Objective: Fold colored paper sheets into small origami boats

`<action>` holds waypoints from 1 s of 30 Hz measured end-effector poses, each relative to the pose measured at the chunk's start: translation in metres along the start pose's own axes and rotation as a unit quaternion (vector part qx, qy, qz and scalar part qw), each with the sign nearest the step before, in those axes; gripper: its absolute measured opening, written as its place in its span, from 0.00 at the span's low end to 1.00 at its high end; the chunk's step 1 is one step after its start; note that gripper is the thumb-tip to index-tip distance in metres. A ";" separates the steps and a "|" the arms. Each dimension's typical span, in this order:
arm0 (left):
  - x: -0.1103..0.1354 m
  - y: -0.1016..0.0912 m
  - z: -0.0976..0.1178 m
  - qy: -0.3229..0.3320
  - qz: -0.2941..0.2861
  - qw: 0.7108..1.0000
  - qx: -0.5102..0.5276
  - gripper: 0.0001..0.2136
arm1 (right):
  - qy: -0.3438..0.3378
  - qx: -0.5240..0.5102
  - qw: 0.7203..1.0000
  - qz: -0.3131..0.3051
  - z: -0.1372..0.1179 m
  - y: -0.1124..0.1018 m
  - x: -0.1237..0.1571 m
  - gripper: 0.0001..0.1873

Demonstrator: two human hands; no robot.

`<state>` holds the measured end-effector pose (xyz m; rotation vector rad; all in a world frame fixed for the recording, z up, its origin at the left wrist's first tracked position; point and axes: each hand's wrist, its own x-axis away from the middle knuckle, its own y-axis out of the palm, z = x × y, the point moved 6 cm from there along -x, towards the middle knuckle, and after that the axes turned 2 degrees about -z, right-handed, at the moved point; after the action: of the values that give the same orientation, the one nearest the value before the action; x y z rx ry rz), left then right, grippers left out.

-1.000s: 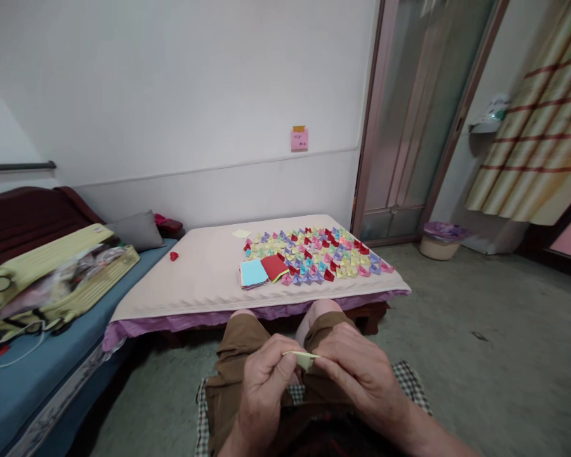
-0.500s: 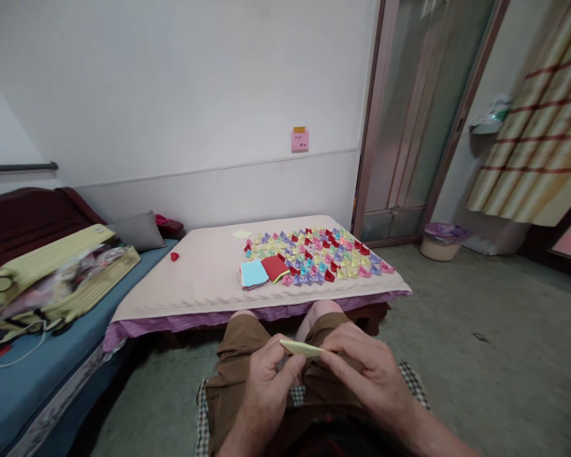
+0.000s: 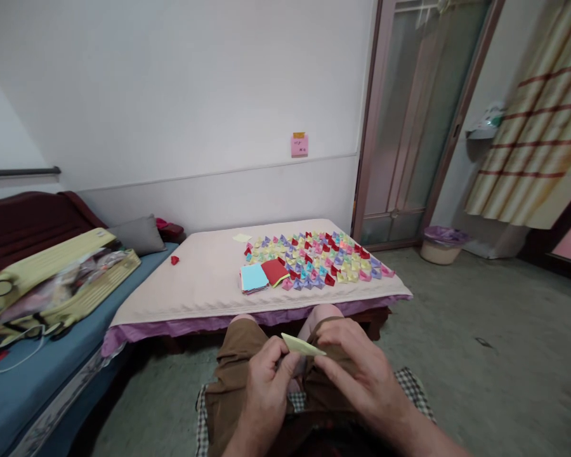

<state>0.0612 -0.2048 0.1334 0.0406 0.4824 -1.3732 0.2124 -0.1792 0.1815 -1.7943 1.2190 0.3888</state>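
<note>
A folded piece of pale yellow-green paper [image 3: 301, 344] is held over my lap, its long edge slanting down to the right. My left hand [image 3: 270, 381] pinches its left end between thumb and bent fingers. At the right corner, the thumb of my right hand [image 3: 356, 368] meets the paper from below, while the fingers curl behind it and are partly hidden. Beyond my knees, many small folded paper boats [image 3: 323, 257] in several colours stand in rows on the bed. Next to them lie a stack of square paper topped with light blue [image 3: 254, 277] and some red sheets [image 3: 275, 271].
The low bed [image 3: 195, 273] has a cream cover. A pale yellow sheet [image 3: 242, 238] and a small red folded piece [image 3: 174, 260] lie on it. At left, an open yellow suitcase [image 3: 61, 279] rests on a blue mattress [image 3: 76, 355]. A lined bin [image 3: 441, 246] stands by the door [image 3: 409, 127].
The folded paper has tilted, its right end now lower. My right hand has shifted slightly, with its fingers lifted a little away from the paper's upper edge.
</note>
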 end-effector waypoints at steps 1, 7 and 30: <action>0.001 0.000 0.001 0.009 -0.001 1.000 -0.018 0.10 | -0.010 0.008 1.000 -0.005 -0.003 0.001 -0.001 0.03; 0.004 0.002 0.006 0.030 -0.015 0.997 -0.063 0.13 | -0.003 0.009 1.000 -0.017 -0.004 0.006 -0.003 0.03; 0.003 0.006 0.013 0.028 -0.063 0.997 -0.043 0.12 | 0.152 -0.195 0.968 -0.032 0.018 0.010 -0.003 0.09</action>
<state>0.0712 -0.2104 0.1431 -0.0222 0.5978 -1.4755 0.2068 -0.1637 0.1684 -2.2928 1.3584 0.3410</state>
